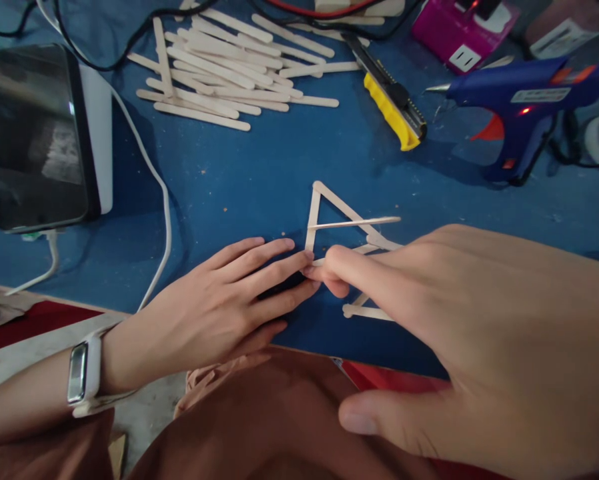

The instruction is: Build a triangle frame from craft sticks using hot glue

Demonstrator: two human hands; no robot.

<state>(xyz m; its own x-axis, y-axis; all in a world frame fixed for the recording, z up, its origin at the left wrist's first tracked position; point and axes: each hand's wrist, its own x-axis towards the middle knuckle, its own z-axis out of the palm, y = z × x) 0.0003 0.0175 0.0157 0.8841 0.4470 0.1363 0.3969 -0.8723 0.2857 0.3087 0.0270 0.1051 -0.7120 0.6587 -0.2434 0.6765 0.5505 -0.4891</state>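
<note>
Small wooden craft sticks joined into a triangular frame (313, 207) lie on the blue table, with one stick (354, 222) crossing over the triangle. My left hand (224, 300) lies low over the table, fingers stretched out and spread, fingertips touching the frame's near left corner. At that same corner my right hand (459, 313) presses with its index finger; its thumb stands well apart. A second joined piece of craft sticks (367, 311) shows partly beneath my right hand, which hides the rest of it.
A loose pile of craft sticks (224, 67) lies at the back. Right of it are a yellow utility knife (392, 110) and a blue glue gun (519, 100) with a lit red light. A phone (34, 140) and white cable (149, 160) lie left. The table's edge (299, 350) runs close to me.
</note>
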